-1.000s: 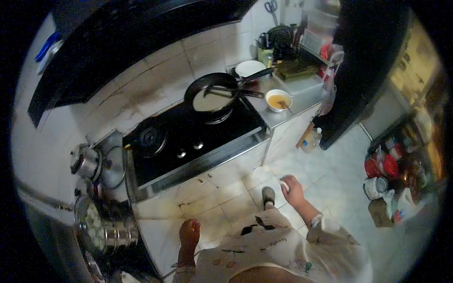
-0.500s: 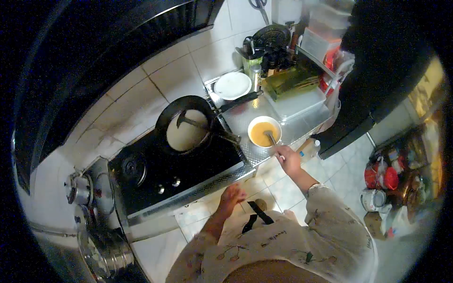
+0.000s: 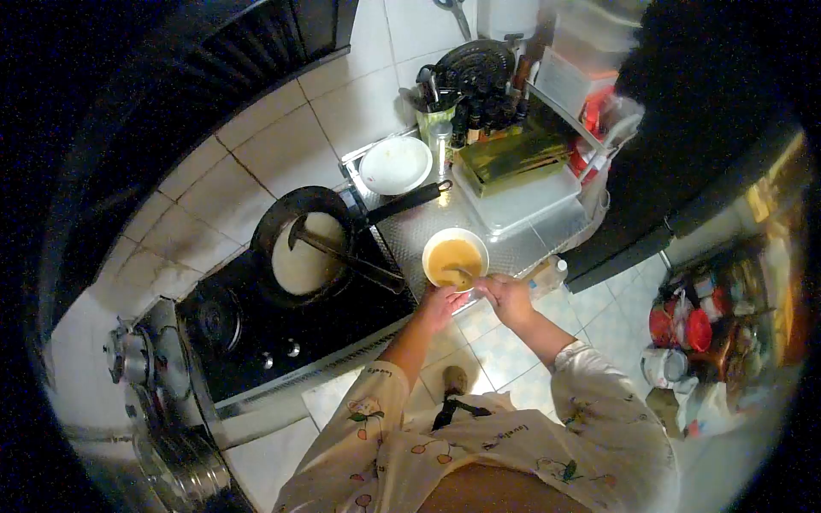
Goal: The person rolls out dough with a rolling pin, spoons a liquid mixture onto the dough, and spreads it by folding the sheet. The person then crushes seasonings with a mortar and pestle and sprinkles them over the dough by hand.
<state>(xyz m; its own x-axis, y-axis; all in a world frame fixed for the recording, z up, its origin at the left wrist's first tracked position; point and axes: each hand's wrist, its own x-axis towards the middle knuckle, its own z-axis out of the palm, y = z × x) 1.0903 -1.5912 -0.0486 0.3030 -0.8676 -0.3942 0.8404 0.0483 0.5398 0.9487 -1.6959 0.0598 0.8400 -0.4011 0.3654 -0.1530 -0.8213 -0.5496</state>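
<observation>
A white bowl of yellow-orange liquid sits near the counter's front edge. My left hand is at the bowl's near side, its fingers closed at the rim. My right hand grips the handle of a metal spoon, whose head dips into the liquid at the near side. Left of the bowl, a black wok with whitish liquid in it stands on the cooktop. A dark spatula rests across the wok, its handle pointing towards me.
The wok's handle reaches over the metal counter. Behind stand a white plate, a utensil holder and a lidded plastic box. A clear bottle is right of my right hand. Pots stand at the left.
My left hand has come up from beside my body to the bowl's near rim. The spoon has shifted towards the bowl's near edge. The whole view has moved slightly.
</observation>
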